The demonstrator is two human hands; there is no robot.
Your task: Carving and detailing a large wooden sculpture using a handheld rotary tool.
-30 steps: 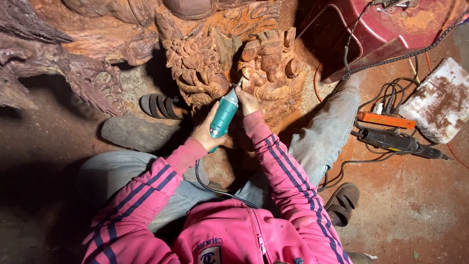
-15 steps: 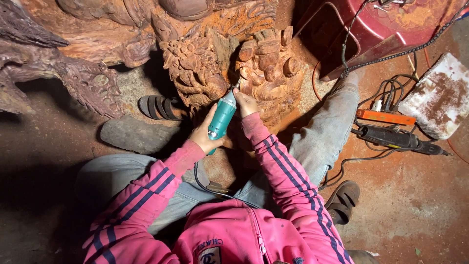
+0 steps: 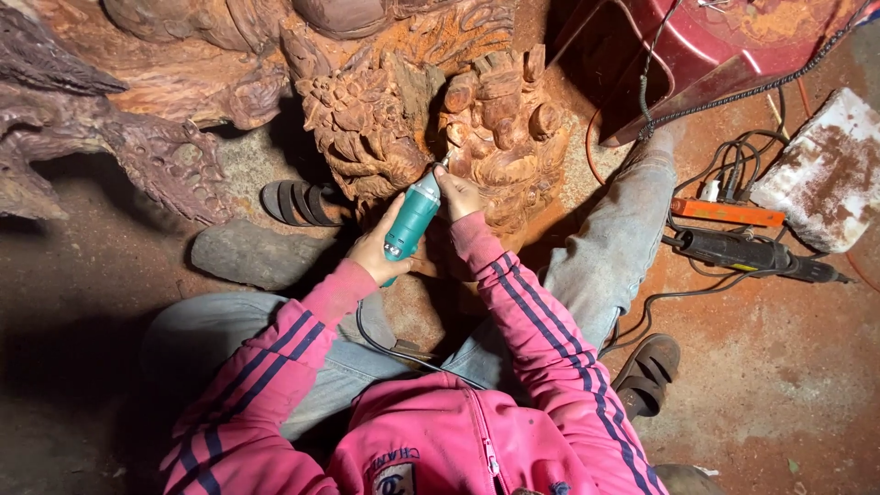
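On a dusty reddish floor (image 3: 779, 385), left-hand fingers (image 3: 383, 240) wrapped the teal grinder (image 3: 412, 218); right-hand fingers (image 3: 456, 190) pinched its front end against the wood carving (image 3: 500, 137).

Left hand (image 3: 378, 249) wraps the teal rotary tool (image 3: 412, 216), its tip touching the carved wood sculpture (image 3: 431, 119). Right hand (image 3: 458, 194) steadies the tool's front, just below the sculpture.

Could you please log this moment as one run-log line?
left hand: holds teal rotary tool | right hand: steadies its front | tip: at wood carving | nearby: black power tool
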